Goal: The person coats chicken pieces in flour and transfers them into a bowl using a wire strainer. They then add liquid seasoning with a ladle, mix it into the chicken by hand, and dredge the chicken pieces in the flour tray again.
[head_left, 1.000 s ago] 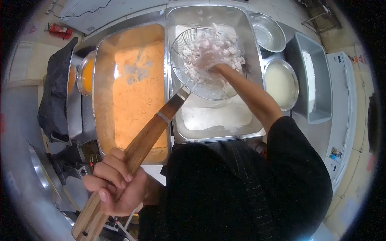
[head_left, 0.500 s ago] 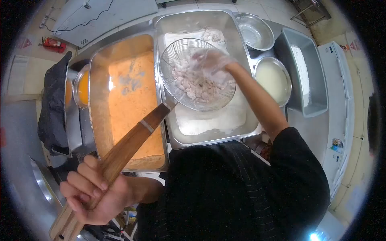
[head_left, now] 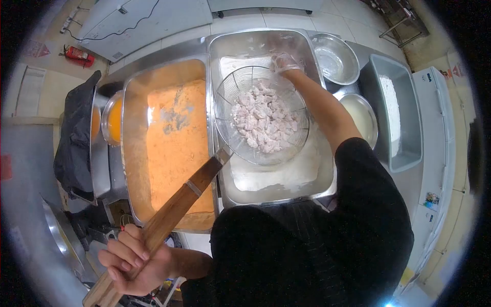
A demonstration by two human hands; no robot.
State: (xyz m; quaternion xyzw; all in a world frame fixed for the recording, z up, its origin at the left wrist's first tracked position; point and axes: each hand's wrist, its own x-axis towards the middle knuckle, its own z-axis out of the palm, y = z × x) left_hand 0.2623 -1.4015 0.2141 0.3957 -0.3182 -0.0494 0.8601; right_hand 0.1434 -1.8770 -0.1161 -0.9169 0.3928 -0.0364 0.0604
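Note:
My left hand (head_left: 134, 260) is wrapped round the wooden handle of a large wire strainer (head_left: 225, 111). The strainer's round basket sits over a steel tray (head_left: 327, 176) of white flour (head_left: 273, 176). Several flour-coated pale pieces, looking like raw meat, (head_left: 263, 118) lie in the basket. My right hand (head_left: 286, 63), apparently in a clear plastic glove, is at the basket's far right rim, above the flour at the back of the tray. Its fingers are blurred and partly hidden, so what they hold does not show.
Left of the flour stands a steel tray (head_left: 134, 169) of orange powder (head_left: 176, 153), with a bowl of orange liquid (head_left: 115, 120) beyond it. At right are a steel bowl (head_left: 335, 59), a bowl of pale liquid (head_left: 360, 117) and a grey bin (head_left: 376, 102) holding white powder.
My right hand has left the pieces in the strainer and moved to the back of the flour tray. The pieces now lie uncovered. The camera view has shifted slightly.

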